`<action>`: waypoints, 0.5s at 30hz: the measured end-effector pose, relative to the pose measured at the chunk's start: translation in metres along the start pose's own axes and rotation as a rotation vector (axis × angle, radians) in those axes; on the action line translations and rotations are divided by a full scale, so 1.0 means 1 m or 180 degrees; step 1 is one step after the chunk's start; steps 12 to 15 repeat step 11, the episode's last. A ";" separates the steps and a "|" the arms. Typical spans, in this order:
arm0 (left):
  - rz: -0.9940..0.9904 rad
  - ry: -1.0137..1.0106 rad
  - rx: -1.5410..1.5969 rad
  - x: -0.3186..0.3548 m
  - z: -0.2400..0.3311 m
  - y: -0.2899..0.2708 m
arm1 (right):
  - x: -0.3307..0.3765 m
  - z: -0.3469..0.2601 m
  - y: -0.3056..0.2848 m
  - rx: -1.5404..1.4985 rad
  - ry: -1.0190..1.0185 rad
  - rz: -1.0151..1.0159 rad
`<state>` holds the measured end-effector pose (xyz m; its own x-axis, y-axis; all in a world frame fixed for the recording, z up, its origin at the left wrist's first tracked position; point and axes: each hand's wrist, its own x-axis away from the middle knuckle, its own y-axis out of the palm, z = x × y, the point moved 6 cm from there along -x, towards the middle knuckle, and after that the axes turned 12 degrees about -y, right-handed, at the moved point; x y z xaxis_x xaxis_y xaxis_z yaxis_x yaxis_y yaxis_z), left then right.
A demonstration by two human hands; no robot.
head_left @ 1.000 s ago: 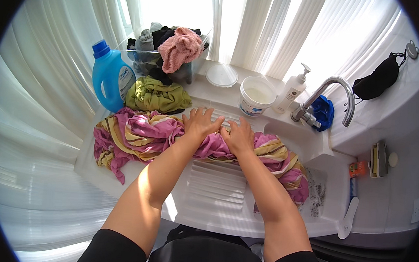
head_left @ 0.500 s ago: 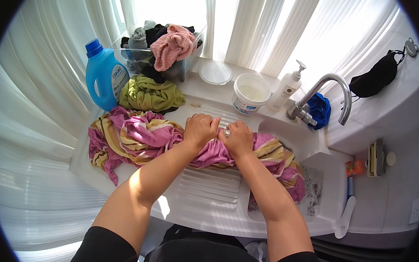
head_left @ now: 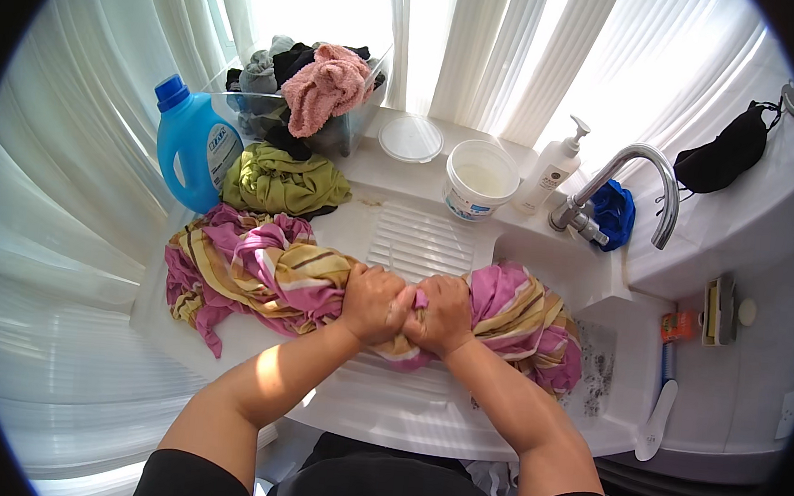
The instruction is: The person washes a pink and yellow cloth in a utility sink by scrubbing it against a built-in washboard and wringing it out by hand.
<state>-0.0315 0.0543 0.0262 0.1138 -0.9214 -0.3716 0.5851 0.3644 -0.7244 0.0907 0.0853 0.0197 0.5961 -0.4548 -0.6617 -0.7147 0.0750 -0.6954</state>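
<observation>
A long bundle of pink, yellow and white striped fabric (head_left: 306,274) stretches across the ribbed washboard of a white laundry sink (head_left: 375,405). Both fists are closed on its middle, knuckles nearly touching: my left hand (head_left: 374,304) on one side, my right hand (head_left: 441,314) on the other. A small pink fold pokes out between them. To the right, the fabric's end droops over the sudsy basin (head_left: 598,357); its left end lies spread on the sink's flat part. What the fingers wrap round underneath is hidden.
Behind the fabric are a blue detergent bottle (head_left: 196,153), a bunched green cloth (head_left: 286,180), a clear bin of clothes (head_left: 336,131), a white tub (head_left: 482,180) and a pump bottle (head_left: 550,171). A curved tap (head_left: 647,156) overhangs the right. A white-handled brush (head_left: 656,422) lies on the right rim.
Both hands have drawn the middle of the fabric toward me, down the washboard, exposing the ribs behind. The fingers are now clenched around it, and the fists sit closer together.
</observation>
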 end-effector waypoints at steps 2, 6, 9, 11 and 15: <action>-0.0113 -0.1134 -0.0270 -0.069 -0.022 0.019 | -0.031 0.059 0.013 0.0541 0.0643 0.0063; -0.0811 -0.1146 -0.0642 -0.070 -0.035 0.027 | -0.040 0.053 0.016 0.0268 0.1061 -0.0868; -0.0405 0.0308 -0.0307 0.007 0.005 -0.023 | 0.000 -0.011 -0.033 -0.0271 -0.0014 -0.0898; -0.0375 0.0672 -0.0407 0.029 0.028 -0.044 | 0.015 -0.037 -0.050 -0.0064 -0.0325 -0.0918; -0.0375 0.0672 -0.0407 0.029 0.028 -0.044 | 0.015 -0.037 -0.050 -0.0064 -0.0325 -0.0918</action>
